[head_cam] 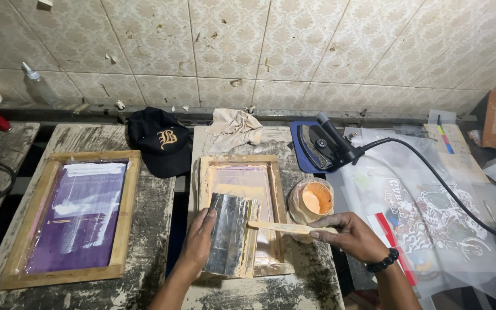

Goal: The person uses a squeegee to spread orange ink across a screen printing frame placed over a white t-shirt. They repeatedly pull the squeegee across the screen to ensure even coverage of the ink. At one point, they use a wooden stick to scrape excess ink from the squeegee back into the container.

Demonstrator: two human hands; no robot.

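I see the bench (pixel 144 270) below me, worn and stained, with two wooden screen frames on it. The big purple frame (pixel 70 215) lies at the left, well apart from my hands. The smaller frame (pixel 242 212) is in the middle, and this one I work on. On its lower left part stands a squeegee (pixel 229 232) with a shiny wrapped blade. My left hand (pixel 197 241) holds its left edge, with the fingers closed on it. My right hand (pixel 348 232) has its fingers clamped on one pale wooden stick (pixel 285 227), whose tip touches the squeegee's top right corner. Just beside the frame stands one cup of orange ink (pixel 312 199), wrapped in clear plastic.

The stick, I think, carries ink, but the view is not sharp enough to be sure. If ink drips off the tip, it can fall on the frame wood. My right forearm is near the cup and could tip it over.

Behind lie one black cap (pixel 159 140), one crumpled cloth (pixel 235 129) and one iron (pixel 322 146).
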